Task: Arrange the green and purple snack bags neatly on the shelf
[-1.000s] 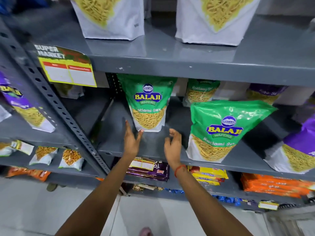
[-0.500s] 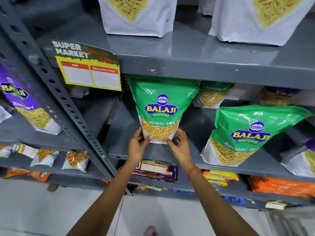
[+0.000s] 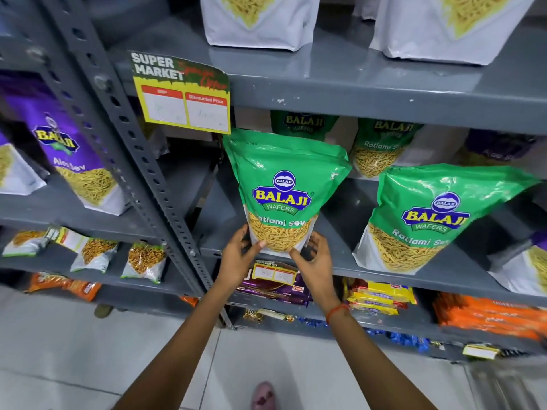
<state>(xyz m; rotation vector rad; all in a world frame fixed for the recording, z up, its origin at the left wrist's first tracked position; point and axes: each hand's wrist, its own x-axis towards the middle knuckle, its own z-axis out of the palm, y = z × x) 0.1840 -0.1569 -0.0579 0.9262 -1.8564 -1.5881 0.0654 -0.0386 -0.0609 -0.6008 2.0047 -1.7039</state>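
Observation:
A green snack bag [image 3: 282,190] stands upright at the front edge of the grey middle shelf [image 3: 370,269]. My left hand [image 3: 236,257] grips its lower left corner and my right hand [image 3: 313,261] grips its lower right corner. A second green bag [image 3: 429,214] leans to the right of it on the same shelf. Two more green bags [image 3: 381,149] stand behind, partly hidden. A purple bag [image 3: 497,146] sits at the back right, in shadow. Another purple bag [image 3: 71,152] stands on the neighbouring shelf to the left.
A slotted grey upright [image 3: 127,137] divides the two shelf units. A yellow price sign [image 3: 183,94] hangs from the upper shelf's edge. White bags [image 3: 257,22] stand on the upper shelf. Small packets and orange packs [image 3: 488,318] fill the lower shelves.
Both hands reached up from below the shelf edge and closed on the bottom corners of the front green bag. The bag now sits nearer the shelf's front edge.

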